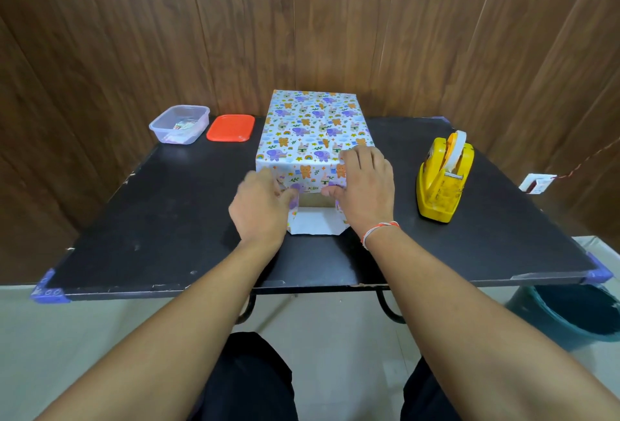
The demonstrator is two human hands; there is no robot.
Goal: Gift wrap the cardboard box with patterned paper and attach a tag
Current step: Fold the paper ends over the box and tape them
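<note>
The cardboard box [312, 200] stands mid-table, its top and sides covered in white patterned paper [313, 125] with little animals. At the near end a top flap is folded down, bare cardboard shows below it, and a white bottom flap [313, 224] lies flat on the table. My left hand [260, 209] presses the left side fold in against the near end. My right hand [364, 185] lies over the box's near right corner, fingers on top and thumb pressing the folded flap. No tag is visible on the box.
A yellow tape dispenser [443, 179] stands to the right of the box. At the back left sit a clear plastic container [179, 125] holding small items and its red lid [230, 128]. The black table [151, 219] has purple corner guards; a dark bucket [573, 313] stands below right.
</note>
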